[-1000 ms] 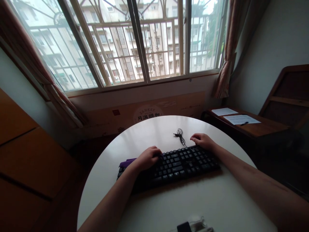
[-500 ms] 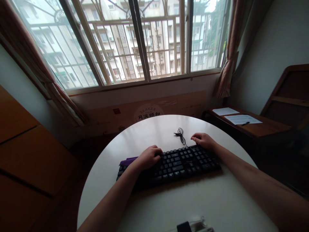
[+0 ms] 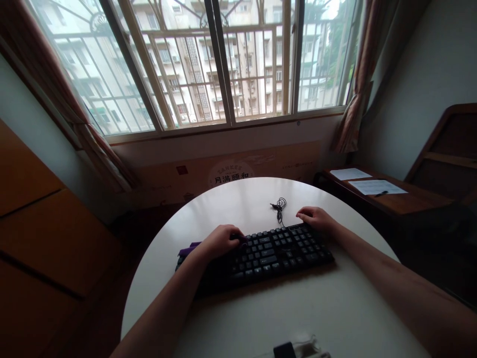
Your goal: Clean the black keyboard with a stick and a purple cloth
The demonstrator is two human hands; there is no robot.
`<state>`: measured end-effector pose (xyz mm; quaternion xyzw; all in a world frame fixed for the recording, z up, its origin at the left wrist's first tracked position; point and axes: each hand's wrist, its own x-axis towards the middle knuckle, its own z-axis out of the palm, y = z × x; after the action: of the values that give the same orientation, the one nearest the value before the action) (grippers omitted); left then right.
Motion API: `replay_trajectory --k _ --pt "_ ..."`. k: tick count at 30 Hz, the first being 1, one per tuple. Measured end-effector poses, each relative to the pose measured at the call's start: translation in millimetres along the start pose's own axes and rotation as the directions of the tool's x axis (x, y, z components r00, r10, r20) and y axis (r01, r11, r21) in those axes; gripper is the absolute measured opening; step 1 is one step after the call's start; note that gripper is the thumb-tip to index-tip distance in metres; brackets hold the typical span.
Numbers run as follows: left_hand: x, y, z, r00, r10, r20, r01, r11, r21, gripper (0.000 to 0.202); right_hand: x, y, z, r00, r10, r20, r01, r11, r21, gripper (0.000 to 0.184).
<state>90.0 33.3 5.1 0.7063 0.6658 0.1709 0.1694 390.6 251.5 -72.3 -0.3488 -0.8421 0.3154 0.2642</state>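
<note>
A black keyboard (image 3: pixel 266 258) lies at a slight slant on the round white table (image 3: pixel 238 313). My left hand (image 3: pixel 221 241) is closed on a purple cloth (image 3: pixel 190 248) and presses it onto the keys at the left half. Part of the cloth spreads over the keyboard's far left corner; the rest is hidden under the hand and forearm. At the far right corner, my right hand (image 3: pixel 315 219) has its fingers curled at the keyboard's back edge. A thin black cable (image 3: pixel 279 209) leaves the back of the keyboard and lies bundled on the table, left of my right hand.
A black and clear-white item (image 3: pixel 285 349) sits at the near edge of view. Papers (image 3: pixel 377 187) and a pen (image 3: pixel 381 193) rest on a wooden surface (image 3: pixel 421 201) to the right. A barred window (image 3: pixel 223 64) is ahead; a wooden cabinet (image 3: pixel 33 238) stands left.
My left hand and the cloth have shifted a little left over the keys. The keyboard has slid slightly left too. My right hand has stayed nearly in place.
</note>
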Motion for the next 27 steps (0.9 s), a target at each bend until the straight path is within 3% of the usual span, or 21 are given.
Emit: replay_trajectory --k 5,14,23,27 --pt "-5 -1 -8.3 0.997 -0.078 0.004 0.078 0.996 0.047 0.025 1 1 1 1.0 -0.007 0.003 0.007 1.0 0.002 0.034" --pt "-15 -2 -23.3 0.997 -0.055 0.045 0.047 0.983 0.176 0.023 -2 0 1 1.0 -0.009 0.012 0.01 0.999 -0.053 0.032" --pt "-25 -10 -34.9 0.981 -0.19 0.051 0.18 0.972 0.151 0.025 -3 -2 0 1.0 0.004 0.019 -0.003 0.999 -0.038 0.034" --pt "-25 -11 -36.2 0.98 -0.191 0.053 0.181 0.972 0.149 0.025 -3 -4 -1 1.0 0.002 0.011 -0.002 0.999 -0.034 0.035"
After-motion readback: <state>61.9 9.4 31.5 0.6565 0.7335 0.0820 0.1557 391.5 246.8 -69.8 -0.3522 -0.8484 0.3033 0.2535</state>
